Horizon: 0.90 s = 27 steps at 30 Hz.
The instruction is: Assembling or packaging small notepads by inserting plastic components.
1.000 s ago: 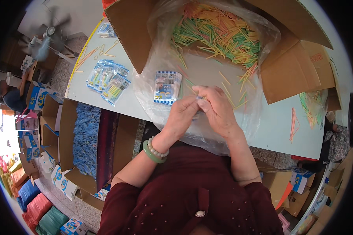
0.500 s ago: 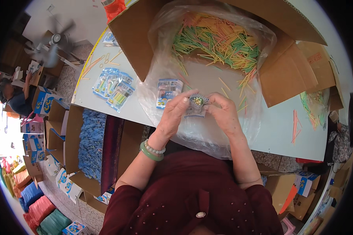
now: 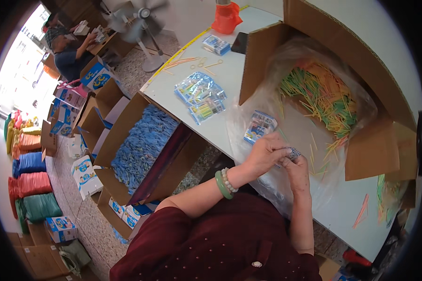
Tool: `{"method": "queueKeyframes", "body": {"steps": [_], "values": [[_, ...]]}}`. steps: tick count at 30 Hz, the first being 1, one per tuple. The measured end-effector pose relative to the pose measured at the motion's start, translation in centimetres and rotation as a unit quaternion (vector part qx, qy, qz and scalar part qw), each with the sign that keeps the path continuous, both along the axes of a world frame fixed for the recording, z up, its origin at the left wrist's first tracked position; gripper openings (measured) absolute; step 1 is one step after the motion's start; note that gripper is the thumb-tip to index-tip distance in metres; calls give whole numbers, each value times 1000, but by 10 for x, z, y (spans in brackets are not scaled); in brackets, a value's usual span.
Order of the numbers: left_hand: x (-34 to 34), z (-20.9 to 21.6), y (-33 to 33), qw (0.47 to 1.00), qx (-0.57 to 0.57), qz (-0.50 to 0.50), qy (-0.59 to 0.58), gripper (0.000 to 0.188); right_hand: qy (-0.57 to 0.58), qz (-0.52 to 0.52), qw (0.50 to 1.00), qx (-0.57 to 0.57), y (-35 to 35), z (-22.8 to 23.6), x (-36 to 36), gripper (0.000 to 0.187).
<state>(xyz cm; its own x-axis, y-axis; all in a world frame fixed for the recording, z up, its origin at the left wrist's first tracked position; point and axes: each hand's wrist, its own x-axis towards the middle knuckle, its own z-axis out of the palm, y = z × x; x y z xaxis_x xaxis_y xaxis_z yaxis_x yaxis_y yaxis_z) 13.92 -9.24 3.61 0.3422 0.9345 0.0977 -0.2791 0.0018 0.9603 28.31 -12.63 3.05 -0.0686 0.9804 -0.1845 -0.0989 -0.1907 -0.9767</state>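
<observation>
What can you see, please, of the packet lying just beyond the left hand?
The packet is a flat, roughly rectangular pouch in blue, white and grey, apparently printed plastic, with striped bands at both ends. It lies slightly skewed on the clear plastic sheet. The left hand overlaps its lower right corner; whether they touch is unclear.

"What kind of place can be recognised?"
"A packing workshop: loose coloured sticks [image 3: 321, 96] are heaped in an open carton [image 3: 263, 58] on the worktable [image 3: 260, 21]."
"And by what else is this shown?"
"A second carton [image 3: 113, 185], set beside it, is filled with blue sachets [image 3: 143, 145]; printed boxes [image 3: 96, 77] are gathered nearby."
</observation>
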Motion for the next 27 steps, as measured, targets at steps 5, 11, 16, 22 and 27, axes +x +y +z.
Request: {"method": "queueKeyframes", "body": {"steps": [5, 11, 16, 22, 27], "values": [[-37, 8, 1, 963, 195, 42, 183, 6, -89, 73, 993, 15, 2, 5, -18, 20], [-54, 5, 1, 993, 43, 65, 85, 12, -22, 25, 999, 13, 7, 13, -48, 20], [-102, 12, 8, 958, 125, 179, 183, 14, -22, 87, 996, 18, 10, 9, -61, 16], [-150, -18, 68, 683, 315, 406, 519, 13, -78, 88, 993, -3, 5, -5, -50, 12], [-160, -57, 98, 666, 309, 302, 608, 23, -103, 77, 991, -21, -2, -10, -44, 9]]}}
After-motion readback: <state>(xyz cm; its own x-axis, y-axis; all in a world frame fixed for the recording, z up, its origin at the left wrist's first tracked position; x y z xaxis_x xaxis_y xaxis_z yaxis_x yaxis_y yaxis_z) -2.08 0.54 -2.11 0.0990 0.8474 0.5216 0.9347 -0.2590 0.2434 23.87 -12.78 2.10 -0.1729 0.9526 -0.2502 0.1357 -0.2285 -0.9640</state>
